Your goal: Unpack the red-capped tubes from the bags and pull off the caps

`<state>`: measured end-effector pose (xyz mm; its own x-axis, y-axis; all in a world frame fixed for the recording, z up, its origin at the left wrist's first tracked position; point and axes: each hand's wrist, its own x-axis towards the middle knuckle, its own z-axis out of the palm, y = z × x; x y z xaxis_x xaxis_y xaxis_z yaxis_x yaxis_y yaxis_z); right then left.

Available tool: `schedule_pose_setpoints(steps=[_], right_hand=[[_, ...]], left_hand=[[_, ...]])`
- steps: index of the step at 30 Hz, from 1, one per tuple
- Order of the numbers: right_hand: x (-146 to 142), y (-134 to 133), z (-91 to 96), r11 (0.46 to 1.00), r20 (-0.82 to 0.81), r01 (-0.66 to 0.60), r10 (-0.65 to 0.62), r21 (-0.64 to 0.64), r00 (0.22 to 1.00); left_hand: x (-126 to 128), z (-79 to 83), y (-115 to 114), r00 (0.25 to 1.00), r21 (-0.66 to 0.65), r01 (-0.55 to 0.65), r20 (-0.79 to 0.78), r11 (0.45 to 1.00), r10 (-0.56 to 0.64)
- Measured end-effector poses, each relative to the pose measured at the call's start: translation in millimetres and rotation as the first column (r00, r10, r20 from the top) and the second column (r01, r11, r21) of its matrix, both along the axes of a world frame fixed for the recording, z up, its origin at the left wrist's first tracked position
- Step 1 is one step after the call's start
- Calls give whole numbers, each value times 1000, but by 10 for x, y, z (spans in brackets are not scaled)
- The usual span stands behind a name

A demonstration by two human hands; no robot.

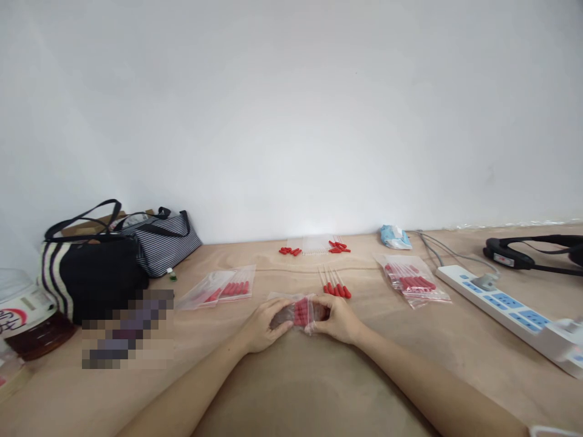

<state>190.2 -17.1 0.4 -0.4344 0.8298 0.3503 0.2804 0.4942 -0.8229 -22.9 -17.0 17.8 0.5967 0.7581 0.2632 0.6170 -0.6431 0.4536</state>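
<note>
In front of me, a clear zip bag (301,312) with several small red-handled tools inside is held between my two hands. My left hand (268,323) grips its left side, fingers curled over the plastic. On the right, my right hand (339,318) pinches the bag's edge between thumb and fingers. Just beyond that hand lies a row of loose red-handled tools (337,290) with thin metal shafts pointing away. The exact kind of tool tip is too small to make out.
Filled zip bags (234,289) lie left, and more filled bags (412,282) right. Red handles (339,247) and clear plastic are near the wall. A power strip (510,309), blue mask (395,237) and black headset (510,255) stand right; a black bag (100,273) and jar (27,315) left.
</note>
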Motion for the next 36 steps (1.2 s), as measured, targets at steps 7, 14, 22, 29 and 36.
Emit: schedule_pose_setpoints(steps=[7,14,22,29,36], right_hand=[[-115,8,-104,977,76,198,-192,-80,978],[-113,34,-128,985,84,153,-146,-85,986],[-120,28,-114,998,18,59,-58,-34,998],[30,119,-156,988,-77,116,-124,-101,989],[137,124,-97,907,-258,67,-189,-416,947]], left_hand=[[4,12,-2,1000,-1,-2,4,1000,2],[-8,-21,13,1000,-8,-3,-15,1000,3],[-13,-20,27,998,-8,25,-62,1000,-26],[-21,-25,45,999,-33,-10,-36,999,9],[-24,-44,75,998,-32,-38,-52,999,36]])
